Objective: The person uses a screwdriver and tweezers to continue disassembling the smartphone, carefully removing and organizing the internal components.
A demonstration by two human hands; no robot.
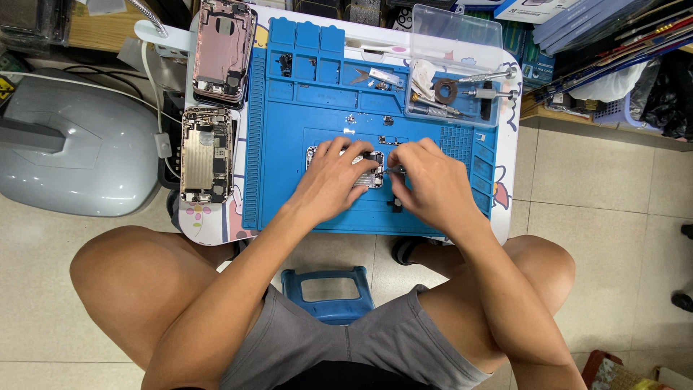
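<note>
Both hands work mid-mat: my left hand (333, 177) pins the opened phone (369, 170) on the blue mat (289, 144); my right hand (426, 184) pinches a thin tool (393, 170). I'd keep it steady, pressing lightly.

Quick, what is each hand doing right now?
Left hand: fingers bent, pressing down on the opened phone on the blue mat.
Right hand: pinched shut on a thin tool.
</note>
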